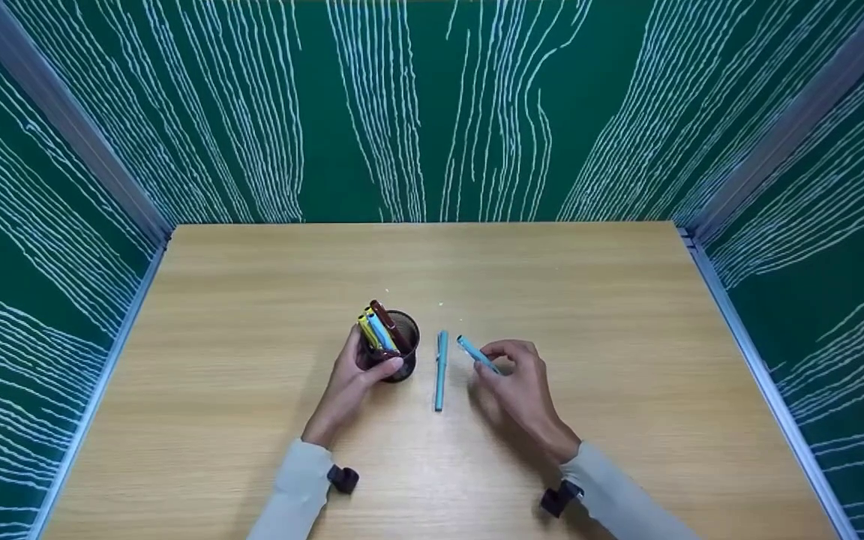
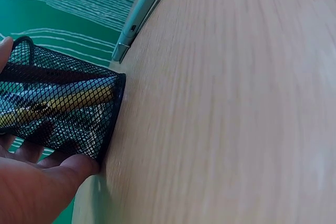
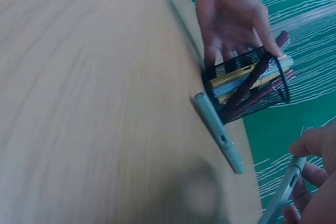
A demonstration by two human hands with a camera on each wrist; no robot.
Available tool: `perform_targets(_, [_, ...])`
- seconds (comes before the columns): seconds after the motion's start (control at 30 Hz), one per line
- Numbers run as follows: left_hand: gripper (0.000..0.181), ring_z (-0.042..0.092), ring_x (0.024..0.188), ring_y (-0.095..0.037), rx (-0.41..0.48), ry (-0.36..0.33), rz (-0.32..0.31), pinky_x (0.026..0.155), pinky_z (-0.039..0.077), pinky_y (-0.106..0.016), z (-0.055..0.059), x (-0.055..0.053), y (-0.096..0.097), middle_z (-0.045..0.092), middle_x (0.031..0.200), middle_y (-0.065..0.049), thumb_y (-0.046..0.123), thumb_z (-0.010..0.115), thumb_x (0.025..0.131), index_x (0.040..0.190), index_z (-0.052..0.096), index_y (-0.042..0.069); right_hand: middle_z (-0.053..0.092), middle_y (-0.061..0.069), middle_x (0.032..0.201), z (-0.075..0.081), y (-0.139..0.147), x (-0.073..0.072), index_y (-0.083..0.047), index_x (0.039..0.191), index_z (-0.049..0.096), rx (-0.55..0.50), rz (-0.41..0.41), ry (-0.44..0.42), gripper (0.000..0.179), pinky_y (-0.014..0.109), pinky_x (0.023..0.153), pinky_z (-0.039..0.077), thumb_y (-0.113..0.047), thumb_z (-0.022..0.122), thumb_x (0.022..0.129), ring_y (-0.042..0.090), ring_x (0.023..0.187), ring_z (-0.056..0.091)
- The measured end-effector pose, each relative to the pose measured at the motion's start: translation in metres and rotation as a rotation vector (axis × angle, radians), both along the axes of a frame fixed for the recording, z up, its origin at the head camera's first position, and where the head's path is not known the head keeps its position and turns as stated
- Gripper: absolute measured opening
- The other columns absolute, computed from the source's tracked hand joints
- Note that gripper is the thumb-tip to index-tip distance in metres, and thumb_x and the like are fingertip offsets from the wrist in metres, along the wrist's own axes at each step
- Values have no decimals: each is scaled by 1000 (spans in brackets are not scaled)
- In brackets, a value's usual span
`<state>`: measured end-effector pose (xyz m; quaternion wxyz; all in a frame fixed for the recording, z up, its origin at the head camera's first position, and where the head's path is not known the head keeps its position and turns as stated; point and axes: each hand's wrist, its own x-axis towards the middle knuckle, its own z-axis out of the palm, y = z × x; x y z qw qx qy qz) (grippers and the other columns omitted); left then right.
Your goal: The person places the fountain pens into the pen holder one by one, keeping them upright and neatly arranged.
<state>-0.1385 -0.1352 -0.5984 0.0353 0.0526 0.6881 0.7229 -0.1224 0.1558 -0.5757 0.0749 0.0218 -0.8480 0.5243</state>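
My left hand (image 1: 348, 382) grips a black mesh pen cup (image 2: 63, 98), thumb on its near side and fingers round the far side. Several pens (image 1: 379, 330) lean inside it, yellow, light blue and dark red. To the right of the cup, a teal pen (image 1: 441, 371) lies on the table, pointing away from me. My right hand (image 1: 518, 382) pinches a second teal pen (image 3: 286, 190) between thumb and fingers, slanted, with one end jutting out to the upper left. In the right wrist view this held pen is raised over the table.
The light wood table (image 1: 252, 450) runs back to a green panel (image 1: 432, 112) with white wavy lines. Similar panels stand at the left and right, with metal strips along the table's sides. A few tiny white specks lie behind the pens.
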Motion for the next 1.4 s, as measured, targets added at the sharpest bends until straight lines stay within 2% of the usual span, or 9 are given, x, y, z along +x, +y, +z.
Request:
perform_targets(0.4, [85,49,154,-32,-21,-10,4,131,31,-49,2,0,0,56,160,-16,20,87,94,166,41,12,77,0,108,12,0,-2,-13,108,81,-51,47,17,14,47,98,56,-6,86,96,21,105,71])
perform_targets(0.6, [86,50,153,-31,-23,-25,3,130,33,-49,2,1,0,56,159,-15,22,88,94,166,41,13,77,-1,106,14,-1,-1,-13,107,82,-71,58,7,14,41,94,57,-6,86,95,19,102,71])
perform_targets(0.87, [91,52,151,-33,27,-23,-2,127,38,-47,0,0,0,55,159,-18,18,88,93,168,37,11,78,0,98,16,-4,-4,-12,103,82,-131,79,53,13,34,88,56,-4,86,94,19,95,72])
perform_targets(1.4, [94,51,151,-31,-20,-40,13,129,34,-49,2,0,-1,55,160,-15,25,90,91,169,38,14,77,-2,99,32,-19,-16,-15,105,83,-114,130,122,13,31,85,57,-7,86,96,19,90,70])
